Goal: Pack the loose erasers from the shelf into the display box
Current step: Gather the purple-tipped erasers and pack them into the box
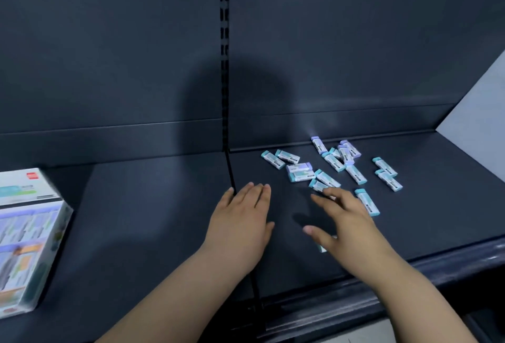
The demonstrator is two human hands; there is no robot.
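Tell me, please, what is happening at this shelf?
A person is reaching with two bare hands over a dark shelf. The left hand is open and flat, near the seam between the shelf panels. The right hand, fingers spread, is over the nearest of the loose erasers, which lie scattered to the right; it grips none. The display box stands far to the left, apart from them. Its inside cannot be seen.

The display box (30, 233) stands on the shelf (136, 219) at its left end. The loose erasers (300, 171) lie scattered on the right half, toward the far side, some overlapping, well apart from the box. Behind the shelf, a slotted upright (224, 69) splits the back panel (109, 41) between them.
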